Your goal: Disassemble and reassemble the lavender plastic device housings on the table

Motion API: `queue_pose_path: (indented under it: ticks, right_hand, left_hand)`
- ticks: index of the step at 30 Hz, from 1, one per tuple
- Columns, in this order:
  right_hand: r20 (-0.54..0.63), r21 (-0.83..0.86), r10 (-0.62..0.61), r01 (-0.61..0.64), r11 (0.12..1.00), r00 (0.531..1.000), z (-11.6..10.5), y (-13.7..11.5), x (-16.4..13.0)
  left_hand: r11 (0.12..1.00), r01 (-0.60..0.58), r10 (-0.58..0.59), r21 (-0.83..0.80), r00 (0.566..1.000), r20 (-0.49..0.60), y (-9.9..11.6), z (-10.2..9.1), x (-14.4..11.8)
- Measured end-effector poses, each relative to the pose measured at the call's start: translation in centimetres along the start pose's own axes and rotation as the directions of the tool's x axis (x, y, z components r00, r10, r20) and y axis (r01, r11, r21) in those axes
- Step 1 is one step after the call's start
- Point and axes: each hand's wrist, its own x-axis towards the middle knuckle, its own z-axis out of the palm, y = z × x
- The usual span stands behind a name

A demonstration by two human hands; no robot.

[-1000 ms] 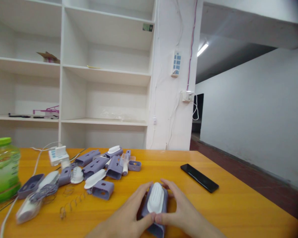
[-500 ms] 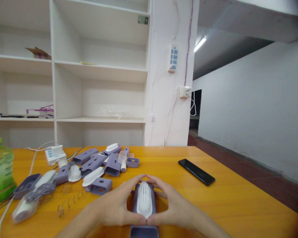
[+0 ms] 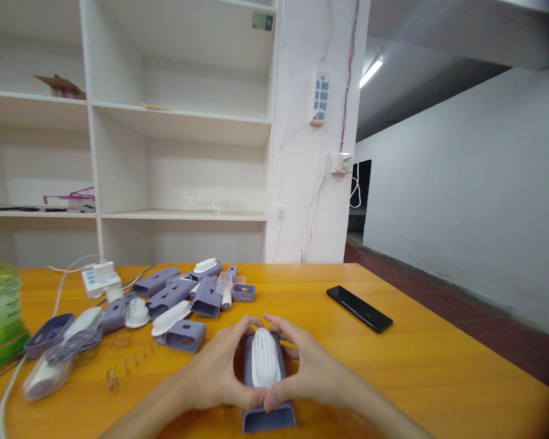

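A grey-purple plastic housing (image 3: 249, 366) lies on the table in front of me, its hollow open end towards me. On top of it sits a white oval piece (image 3: 266, 360) with long ribs. My left hand (image 3: 226, 369) curves round the left side, and my right hand (image 3: 308, 369) curves round the right. Both thumbs meet at the near end of the white piece, while the fingertips come together at its far end. Most fingers of each hand are hidden behind the housing.
To the left lie several purple housings (image 3: 171, 297), white oval pieces (image 3: 171, 318), a metal spring (image 3: 130, 371) and a cable bundle (image 3: 75, 347). A green-capped jar (image 3: 0, 311) and a power strip (image 3: 100, 280) stand farther left. A black phone (image 3: 359, 308) lies at right.
The housing's near end has tilted, showing more of its hollow opening. My right thumb has moved slightly over the left thumb's tip. The whole view has shifted a little.
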Motion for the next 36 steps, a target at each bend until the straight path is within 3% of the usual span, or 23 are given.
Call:
queue_pose_path:
  ticks: [4,8,13,16,19,36]
  right_hand:
    - [0.0,-0.003,-0.028,0.028,1.0,1.0,0.2,-0.4,0.1]
    - [0.002,0.031,-0.021,0.021,0.999,1.0,0.0,-0.2,0.3]
    - [0.006,-0.141,-0.038,0.038,0.989,0.999,-0.6,0.0,-0.5]
    - [0.053,-0.255,-0.032,0.044,0.966,0.998,-0.6,-0.2,-1.3]
    - [0.018,-0.309,-0.067,0.07,0.949,0.998,-0.2,-0.5,-1.7]
    - [0.029,-0.326,-0.08,0.086,0.941,0.996,0.1,-0.1,-1.2]
  left_hand:
    - [0.999,0.038,-0.04,-0.021,0.997,-0.061,-0.4,0.7,-0.1]
    - [0.994,0.075,-0.074,-0.085,0.997,0.01,-0.8,0.4,0.0]
    - [0.986,0.136,-0.135,-0.097,0.991,0.018,-1.1,0.0,-0.1]
    - [0.989,0.13,-0.131,-0.076,0.991,-0.008,-0.7,0.3,-0.2]
    - [0.986,0.136,-0.138,-0.095,0.99,-0.015,0.0,0.6,-0.2]
    - [0.996,0.07,-0.066,0.054,0.996,-0.066,1.5,-0.5,0.1]
